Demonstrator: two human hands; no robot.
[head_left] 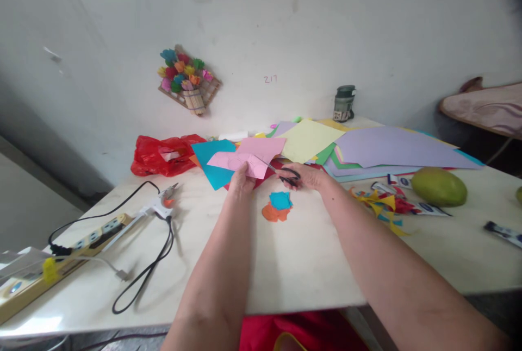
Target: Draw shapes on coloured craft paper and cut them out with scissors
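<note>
My left hand (243,178) pinches the lower edge of a pink paper sheet (228,161), holding it up over the table. In my right hand (304,176) is a pair of scissors (290,175) with black handles; its blades reach left to the pink paper. Whether the blades are closed is too small to tell. Faint curved lines show on the pink sheet. Below the hands lie small cut pieces, a blue paper piece (280,200) on top of an orange paper piece (274,212). A blue sheet (218,174) is behind the pink one.
Coloured paper sheets (391,144) spread at the back right. A green mango (439,187) lies right, beside paper scraps (387,204) and tubes. On the left are a glue gun (163,204), a power strip (93,237) and a red plastic bag (163,156). A dark tumbler (344,104) stands by the wall.
</note>
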